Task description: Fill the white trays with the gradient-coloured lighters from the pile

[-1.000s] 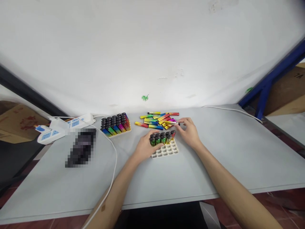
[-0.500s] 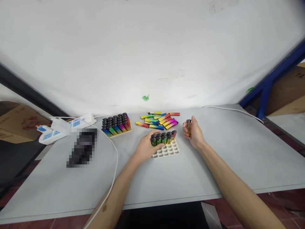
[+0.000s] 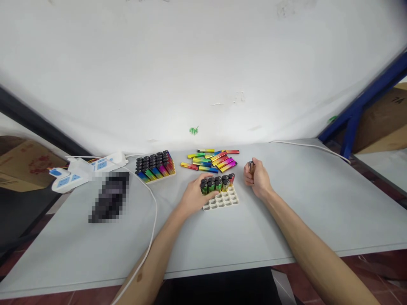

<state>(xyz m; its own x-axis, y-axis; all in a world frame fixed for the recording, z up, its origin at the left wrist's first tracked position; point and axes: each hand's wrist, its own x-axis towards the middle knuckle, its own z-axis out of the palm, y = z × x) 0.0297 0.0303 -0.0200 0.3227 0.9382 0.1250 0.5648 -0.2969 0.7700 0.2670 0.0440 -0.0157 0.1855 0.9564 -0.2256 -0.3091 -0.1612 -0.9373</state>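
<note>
A white tray [image 3: 224, 201] with rows of slots lies in front of me, its far rows filled with upright lighters [image 3: 218, 184] in green, yellow and red with dark tops. My left hand [image 3: 193, 195] is at the tray's left side, thumb and fingers around the end of the lighter rows. To the right of the tray, my right hand [image 3: 258, 178] is closed around a lighter [image 3: 251, 166], thumb by its top; most of its body is hidden in the fingers. Beyond the tray lies a loose pile of shiny multicoloured lighters [image 3: 219, 159].
A second tray full of lighters [image 3: 155, 165] stands at the back left. Beside it are a power strip [image 3: 90, 169] and a pixelated dark object [image 3: 110, 197]. A white cable [image 3: 155, 212] crosses the table and my left forearm. The wall [image 3: 203, 84] borders the table's back.
My right thumb, raised half a second ago, is now bent down toward the top of the lighter. My left hand and the tray keep their places.
</note>
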